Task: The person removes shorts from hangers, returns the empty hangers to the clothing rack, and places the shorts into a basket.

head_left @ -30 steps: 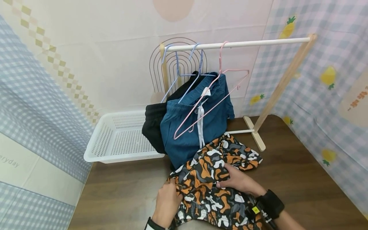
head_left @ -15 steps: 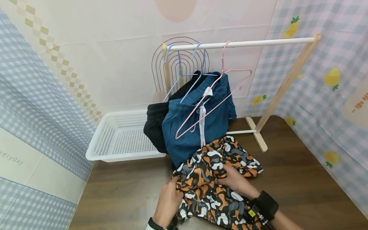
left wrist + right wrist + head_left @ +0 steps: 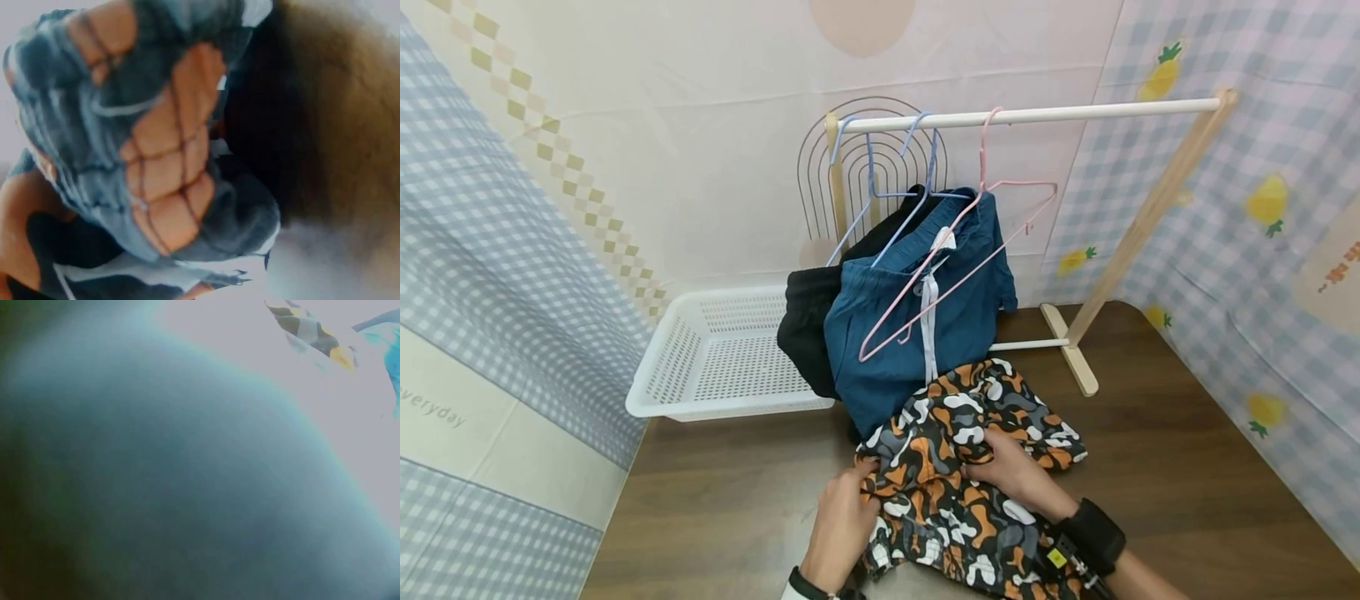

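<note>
On the table in the head view lies a pair of camouflage-patterned shorts [image 3: 958, 521] in orange, white, grey and black. My left hand [image 3: 841, 517] grips its left edge with curled fingers. Farther right, my right hand [image 3: 1018, 475] pinches a fold of the same cloth, its fingertips partly hidden in it. A gathered, stitched band of the shorts [image 3: 169, 156] fills much of the left wrist view. In the right wrist view a blurred dark shape covers most of the picture, with a bit of patterned cloth [image 3: 312, 334] at the top.
Behind the shorts stands a rack with a white rail [image 3: 1097, 111]. Blue pants [image 3: 887, 333] and black pants [image 3: 808, 333] hang on blue hangers [image 3: 929, 167]. A pink hanger [image 3: 981, 167] carries no garment. A white perforated basket [image 3: 655, 400] stands at left on the brown table [image 3: 715, 492].
The head view has shifted slightly. The shorts' upper edge has moved a little toward me, and my left hand has shifted slightly right. Both hands keep their hold.
</note>
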`<state>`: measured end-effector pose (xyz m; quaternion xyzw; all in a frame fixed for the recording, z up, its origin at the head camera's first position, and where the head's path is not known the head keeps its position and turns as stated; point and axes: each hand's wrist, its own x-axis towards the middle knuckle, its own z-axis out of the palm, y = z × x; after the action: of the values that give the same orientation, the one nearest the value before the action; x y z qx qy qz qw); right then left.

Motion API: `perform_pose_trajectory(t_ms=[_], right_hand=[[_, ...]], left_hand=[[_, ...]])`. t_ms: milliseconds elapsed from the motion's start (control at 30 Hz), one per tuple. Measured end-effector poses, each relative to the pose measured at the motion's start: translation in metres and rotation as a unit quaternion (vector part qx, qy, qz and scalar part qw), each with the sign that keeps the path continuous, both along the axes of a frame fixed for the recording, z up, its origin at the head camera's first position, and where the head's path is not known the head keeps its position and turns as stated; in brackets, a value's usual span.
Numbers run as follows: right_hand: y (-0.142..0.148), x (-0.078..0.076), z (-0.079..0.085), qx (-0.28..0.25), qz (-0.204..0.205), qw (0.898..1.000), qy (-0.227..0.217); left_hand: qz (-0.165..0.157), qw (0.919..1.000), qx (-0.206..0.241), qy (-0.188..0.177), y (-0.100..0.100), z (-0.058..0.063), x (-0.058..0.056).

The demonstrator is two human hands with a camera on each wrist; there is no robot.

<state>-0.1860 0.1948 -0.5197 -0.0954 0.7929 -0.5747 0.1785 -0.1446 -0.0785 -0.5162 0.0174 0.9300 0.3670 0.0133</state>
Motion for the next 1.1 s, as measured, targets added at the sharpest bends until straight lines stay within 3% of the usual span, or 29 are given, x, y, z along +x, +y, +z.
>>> perform_pose_trajectory(t_ms=[300,633,900,1100], right_hand=[[0.0,0.004,0.005,-0.008,-0.006,1.0,0.008],[-0.001,0.013,0.014,-0.009,-0.011,1.0,0.002],[-0.004,0.02,0.023,0.01,-0.026,0.999,0.045],[-0.008,0.027,0.028,0.078,-0.02,0.988,0.134]], left_hand=[[0.0,0.9995,0.0,0.03,0.001,0.002,0.003],[-0.005,0.9992,0.012,0.037,0.003,0.008,0.007],[-0.001,0.9994,0.018,0.03,0.005,0.013,0.009],[-0.001,0.9989,0.029,0.036,0.008,0.018,0.013]])
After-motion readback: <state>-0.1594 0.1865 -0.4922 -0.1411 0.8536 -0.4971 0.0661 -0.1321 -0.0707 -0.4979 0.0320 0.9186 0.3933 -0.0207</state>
